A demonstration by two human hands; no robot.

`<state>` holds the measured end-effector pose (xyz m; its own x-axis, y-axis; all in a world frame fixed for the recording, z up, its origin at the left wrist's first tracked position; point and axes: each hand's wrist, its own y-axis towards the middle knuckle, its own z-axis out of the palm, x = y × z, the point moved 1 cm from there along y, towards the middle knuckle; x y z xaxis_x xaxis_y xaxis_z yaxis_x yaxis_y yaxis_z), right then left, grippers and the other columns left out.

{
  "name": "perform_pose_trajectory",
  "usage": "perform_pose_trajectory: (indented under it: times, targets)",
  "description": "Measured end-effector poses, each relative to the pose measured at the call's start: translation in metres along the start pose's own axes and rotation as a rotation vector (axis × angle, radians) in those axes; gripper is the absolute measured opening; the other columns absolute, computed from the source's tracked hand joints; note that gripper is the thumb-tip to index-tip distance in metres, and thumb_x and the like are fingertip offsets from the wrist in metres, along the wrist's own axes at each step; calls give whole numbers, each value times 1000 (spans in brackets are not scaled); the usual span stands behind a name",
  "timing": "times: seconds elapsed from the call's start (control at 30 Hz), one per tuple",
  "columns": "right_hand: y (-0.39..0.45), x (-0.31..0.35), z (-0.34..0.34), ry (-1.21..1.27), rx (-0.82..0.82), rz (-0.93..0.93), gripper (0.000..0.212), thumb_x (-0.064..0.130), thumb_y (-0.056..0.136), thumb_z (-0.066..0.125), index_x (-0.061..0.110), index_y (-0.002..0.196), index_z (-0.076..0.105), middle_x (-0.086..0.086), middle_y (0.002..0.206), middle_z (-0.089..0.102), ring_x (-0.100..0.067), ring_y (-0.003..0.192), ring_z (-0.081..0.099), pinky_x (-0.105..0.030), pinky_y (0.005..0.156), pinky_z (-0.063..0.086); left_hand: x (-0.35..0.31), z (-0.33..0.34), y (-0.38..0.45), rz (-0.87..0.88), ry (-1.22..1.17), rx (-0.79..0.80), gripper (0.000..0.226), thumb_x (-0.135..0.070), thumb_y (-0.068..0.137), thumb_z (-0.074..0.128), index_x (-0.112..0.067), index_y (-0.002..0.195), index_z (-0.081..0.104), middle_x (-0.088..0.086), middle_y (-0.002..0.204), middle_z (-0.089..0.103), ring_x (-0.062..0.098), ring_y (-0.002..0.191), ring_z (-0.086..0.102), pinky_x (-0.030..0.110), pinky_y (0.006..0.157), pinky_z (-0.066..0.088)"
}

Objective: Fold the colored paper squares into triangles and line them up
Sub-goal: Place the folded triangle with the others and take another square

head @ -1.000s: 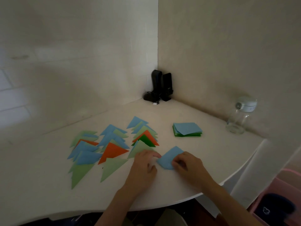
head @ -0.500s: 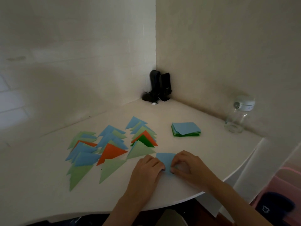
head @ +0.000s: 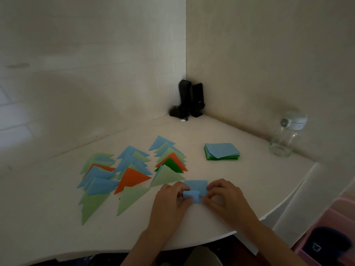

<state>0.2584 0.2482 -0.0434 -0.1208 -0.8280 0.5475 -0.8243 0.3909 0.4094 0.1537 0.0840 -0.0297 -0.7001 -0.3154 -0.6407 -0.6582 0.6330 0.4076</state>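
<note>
A light blue paper square point(head: 196, 187) lies on the white table point(head: 240, 189) near its front edge, its near corner curled up and over. My left hand point(head: 169, 202) pinches the paper's left side and my right hand point(head: 224, 198) pinches its right side. To the left lie three overlapping rows of folded triangles point(head: 132, 175) in blue, light green, orange and dark green. A stack of unfolded squares point(head: 221, 151), blue on top and green beneath, sits farther back on the right.
Two black speakers point(head: 190, 100) with a cable stand in the wall corner. A clear glass jar with a white lid point(head: 286, 135) stands at the right by the wall. A pink bin point(head: 326, 240) sits below the table's right edge.
The blue square lay flat a second ago. Both hands have closed in on it and lifted its near corner, curling it over toward the far side.
</note>
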Motion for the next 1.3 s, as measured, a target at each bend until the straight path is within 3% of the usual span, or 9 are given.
perform_pose_trajectory:
  times: [0.13, 0.27, 0.43, 0.6, 0.87, 1.0, 1.1, 1.2, 1.3]
  targets:
    - [2, 4, 5, -9, -58, 59, 33, 62, 68, 53, 32, 61, 64, 17, 88, 57, -5, 84, 57, -38, 75, 49, -2, 3, 1, -51, -13, -41, 25, -31, 74, 75, -38, 89, 55, -19, 69, 51, 6, 77, 50, 20, 68, 37]
    - [2, 7, 7, -20, -80, 74, 26, 63, 64, 55, 38, 57, 54, 18, 85, 54, -5, 82, 56, -37, 73, 49, -3, 10, 4, -51, 44, -70, 26, -47, 70, 67, -35, 90, 55, -14, 66, 52, 9, 76, 48, 29, 69, 41]
    - [3, 4, 5, 41, -56, 107, 23, 64, 58, 58, 43, 57, 48, 19, 86, 52, -2, 84, 54, -36, 76, 48, 5, 10, 5, -81, -45, -54, 30, -30, 70, 79, -33, 88, 54, -12, 68, 53, 7, 74, 50, 28, 71, 42]
    - [7, 2, 2, 71, 41, 134, 29, 67, 56, 57, 47, 76, 51, 17, 97, 48, 1, 87, 50, -34, 83, 45, 11, 6, 6, -94, -138, -30, 27, -18, 71, 78, -28, 85, 57, -8, 75, 53, 8, 77, 52, 23, 71, 43]
    - [10, 4, -8, 108, 186, 147, 38, 34, 69, 75, 52, 93, 51, 14, 107, 53, -6, 93, 53, -31, 89, 42, 20, 1, 1, 30, -164, -24, 16, -11, 75, 66, -26, 77, 66, -9, 82, 61, 4, 80, 57, 13, 73, 43]
    - [17, 3, -19, 192, 245, 147, 46, 6, 73, 66, 40, 102, 58, 20, 104, 54, 0, 86, 54, -7, 75, 38, 18, 2, 3, 116, -140, -20, 25, -6, 81, 61, -30, 81, 68, -8, 84, 59, 6, 81, 57, 27, 74, 46]
    - [24, 5, -26, 121, 277, 37, 49, -11, 69, 55, 18, 108, 65, 7, 102, 59, 0, 83, 55, -3, 71, 38, 11, -2, 5, 138, 17, 62, 27, -8, 83, 52, -29, 82, 69, -6, 87, 58, 15, 82, 53, 32, 74, 44]
    - [32, 4, -26, 7, 235, -66, 30, 4, 71, 67, 10, 99, 70, -8, 94, 64, -16, 76, 61, -3, 71, 37, 2, -10, 2, 169, 136, 99, 31, -11, 77, 44, -27, 83, 69, -6, 90, 60, 16, 82, 49, 33, 69, 42]
    - [37, 9, -27, -49, 261, -83, 21, 9, 75, 70, 11, 96, 73, -10, 90, 64, -20, 77, 61, -18, 72, 42, -4, -14, -3, 201, 287, 104, 27, -27, 78, 40, -31, 83, 66, -13, 93, 60, 14, 83, 49, 28, 66, 33]
